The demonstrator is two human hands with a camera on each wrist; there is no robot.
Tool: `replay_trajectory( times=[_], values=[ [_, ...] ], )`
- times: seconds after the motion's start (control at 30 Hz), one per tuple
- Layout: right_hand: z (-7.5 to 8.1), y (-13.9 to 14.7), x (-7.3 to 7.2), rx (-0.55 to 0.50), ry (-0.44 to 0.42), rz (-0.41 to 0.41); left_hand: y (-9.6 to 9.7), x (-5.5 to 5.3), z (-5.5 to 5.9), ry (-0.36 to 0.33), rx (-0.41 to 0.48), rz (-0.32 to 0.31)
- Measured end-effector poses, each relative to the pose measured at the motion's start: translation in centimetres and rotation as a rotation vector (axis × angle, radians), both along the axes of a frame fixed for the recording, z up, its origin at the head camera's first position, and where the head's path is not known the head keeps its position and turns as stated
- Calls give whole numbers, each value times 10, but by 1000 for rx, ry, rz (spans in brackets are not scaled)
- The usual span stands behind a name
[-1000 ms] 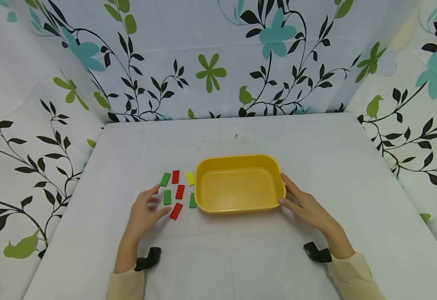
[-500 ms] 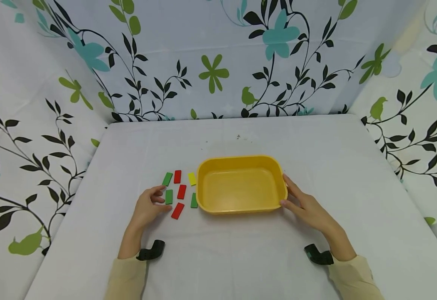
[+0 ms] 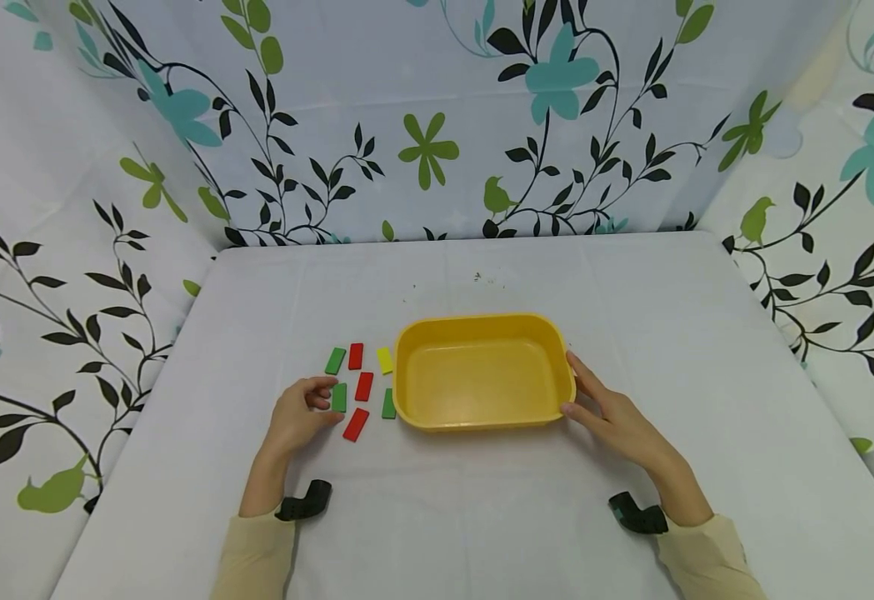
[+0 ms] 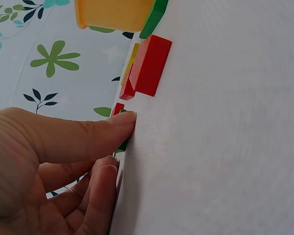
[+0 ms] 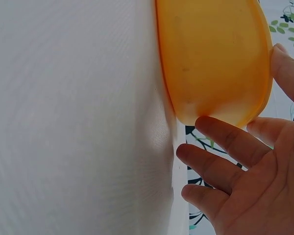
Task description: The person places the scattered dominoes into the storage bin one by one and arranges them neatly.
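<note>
My left hand (image 3: 297, 417) is at the left of several small coloured blocks. Its thumb and index finger stand at the two ends of a flat green block (image 3: 339, 400) and seem to pinch it; in the left wrist view the thumb partly covers this green block (image 4: 122, 146). The other fingers curl loosely beside it. At the right end of a yellow plastic tray (image 3: 483, 372), my right hand (image 3: 620, 422) rests its thumb and fingertips against the wall, fingers mostly straight and spread. The tray has nothing in it.
A red block (image 3: 356, 425), a second red block (image 3: 364, 386) and a yellow block (image 3: 385, 360) lie between left hand and tray. A green block (image 3: 388, 404) sits close to the tray's left end. White cloth covers the table (image 3: 474, 517); patterned curtains (image 3: 437, 108) surround it.
My left hand has shifted slightly right, and its index finger has come down from the upper green block to the lower one's far end. Right hand and tray stay put.
</note>
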State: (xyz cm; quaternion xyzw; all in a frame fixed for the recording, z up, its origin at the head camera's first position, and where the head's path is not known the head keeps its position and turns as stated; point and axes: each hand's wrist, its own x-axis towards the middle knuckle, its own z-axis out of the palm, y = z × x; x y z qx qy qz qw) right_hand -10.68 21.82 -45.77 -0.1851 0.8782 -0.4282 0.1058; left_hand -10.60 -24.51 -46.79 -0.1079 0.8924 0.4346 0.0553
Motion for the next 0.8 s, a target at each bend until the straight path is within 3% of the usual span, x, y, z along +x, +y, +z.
replay_trajectory(
  times=[0.27,0.5,0.63,0.8],
  values=[
    [-1,1,1,-9,12,5,1,0,0,-17,-12,5],
    [0,0,0,-14,19,14,0,6,7,-42,45,41],
    [0,0,-1,-10,12,10,2,8,18,-36,132,42],
    [0,1,0,-9,8,5,16,6,41,28,187,-10]
  ],
)
